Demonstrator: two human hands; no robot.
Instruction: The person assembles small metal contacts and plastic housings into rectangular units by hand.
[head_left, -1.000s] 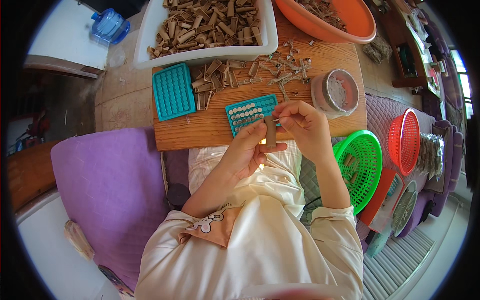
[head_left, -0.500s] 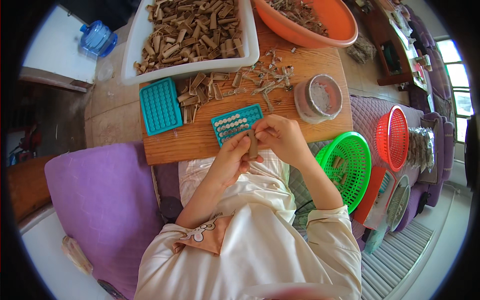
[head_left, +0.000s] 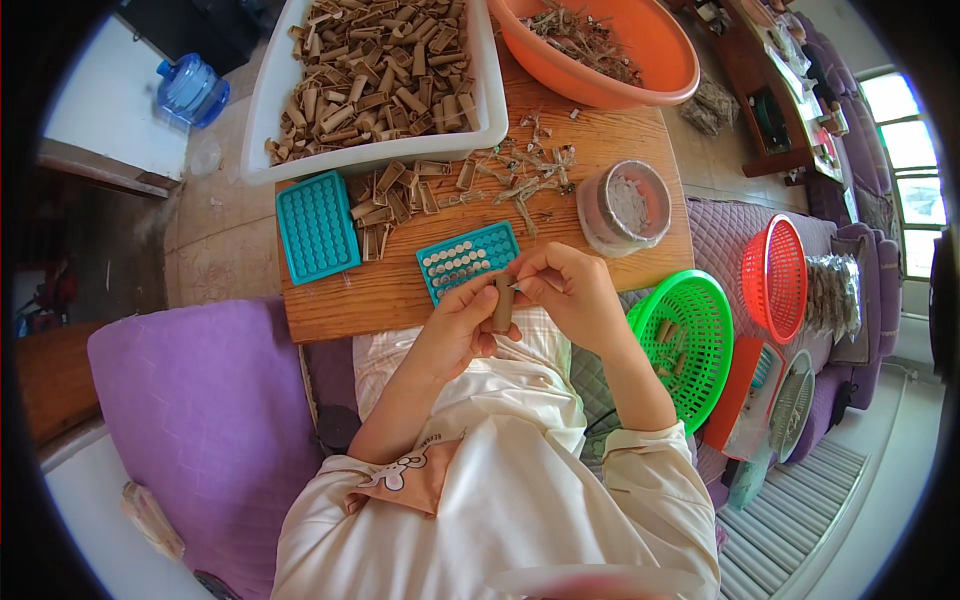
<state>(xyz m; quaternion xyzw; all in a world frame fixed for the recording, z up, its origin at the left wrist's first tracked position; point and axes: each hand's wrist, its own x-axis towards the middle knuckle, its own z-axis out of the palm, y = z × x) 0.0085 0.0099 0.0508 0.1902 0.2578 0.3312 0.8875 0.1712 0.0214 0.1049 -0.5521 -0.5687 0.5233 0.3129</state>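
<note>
Just off the table's front edge, my left hand [head_left: 460, 322] is closed around a short brown channel-shaped piece [head_left: 503, 306], held nearly upright. My right hand [head_left: 570, 292] pinches at the piece's upper end, where a tiny pale bit shows by the fingertips; its kind is too small to make out. Right behind the hands lies a teal tray [head_left: 503, 240] with round sockets, several of them filled with white or silvery discs. A second teal tray [head_left: 320, 228] sits at the table's left edge. Loose brown pieces [head_left: 395, 198] like the held one are heaped between the trays.
A white bin [head_left: 255, 135] full of brown pieces and an orange basin [head_left: 560, 70] of tangled bits stand at the back. Thin strands with small parts [head_left: 522, 180] lie before them. A round tub [head_left: 625, 215] is at right. Green [head_left: 722, 345] and red baskets [head_left: 790, 275] rest beyond the table.
The whole view has shifted slightly. My left hand keeps its hold on the brown piece. My right fingertips have changed position a little at its upper end, where a tiny pale bit now shows.
</note>
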